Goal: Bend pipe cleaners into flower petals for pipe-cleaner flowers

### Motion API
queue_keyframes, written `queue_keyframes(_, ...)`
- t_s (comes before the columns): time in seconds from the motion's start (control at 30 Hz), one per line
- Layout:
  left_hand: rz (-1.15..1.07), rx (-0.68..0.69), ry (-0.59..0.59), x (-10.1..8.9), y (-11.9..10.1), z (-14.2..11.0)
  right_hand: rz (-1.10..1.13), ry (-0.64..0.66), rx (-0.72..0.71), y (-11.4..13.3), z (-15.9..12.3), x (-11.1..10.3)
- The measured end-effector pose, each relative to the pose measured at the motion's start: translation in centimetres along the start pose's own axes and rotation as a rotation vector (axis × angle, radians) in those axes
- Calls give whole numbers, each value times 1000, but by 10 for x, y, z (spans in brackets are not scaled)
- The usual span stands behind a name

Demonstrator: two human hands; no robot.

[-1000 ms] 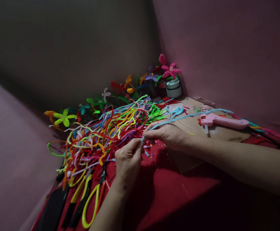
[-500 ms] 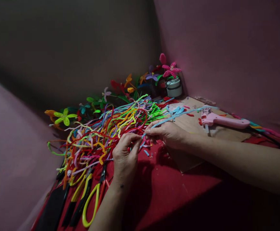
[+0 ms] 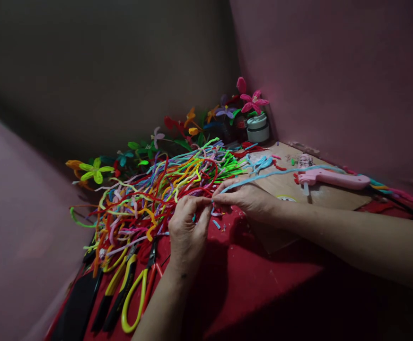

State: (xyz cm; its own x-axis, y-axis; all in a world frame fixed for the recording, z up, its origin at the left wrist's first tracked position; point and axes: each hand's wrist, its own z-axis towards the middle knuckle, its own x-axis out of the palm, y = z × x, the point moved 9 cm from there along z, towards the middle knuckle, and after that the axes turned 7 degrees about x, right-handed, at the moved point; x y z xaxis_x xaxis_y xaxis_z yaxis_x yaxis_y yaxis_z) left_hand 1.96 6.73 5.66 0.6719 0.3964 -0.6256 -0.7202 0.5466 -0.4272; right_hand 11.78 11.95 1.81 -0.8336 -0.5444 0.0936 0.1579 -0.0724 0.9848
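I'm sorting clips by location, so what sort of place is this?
Probably a small craft corner, perhaps at home: a heap of coloured fuzzy strands, what looks like a pink glue gun, and a fuzzy pink flower.

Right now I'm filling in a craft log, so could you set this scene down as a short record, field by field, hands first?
left hand: fingertips pinched at the blue stem's near end
right hand: pinching the same stem beside the left fingertips
behind the hands: pile of mixed-colour stems
back: flowers, jar
right side: pink glue gun on the board
front left: yellow-and-black pliers
light: dim
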Motion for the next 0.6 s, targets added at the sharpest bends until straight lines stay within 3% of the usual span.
queue_keyframes(0.13,-40,-25,5,1,3,-1,-1,-5,0,-1,-1,0)
queue_keyframes(0.37,14,121,6,-1,-9,-1,-36,2,40,0,-1,2)
queue_keyframes(0.6,19,143,-4,0,-14,0,-34,12,42,2,-3,2)
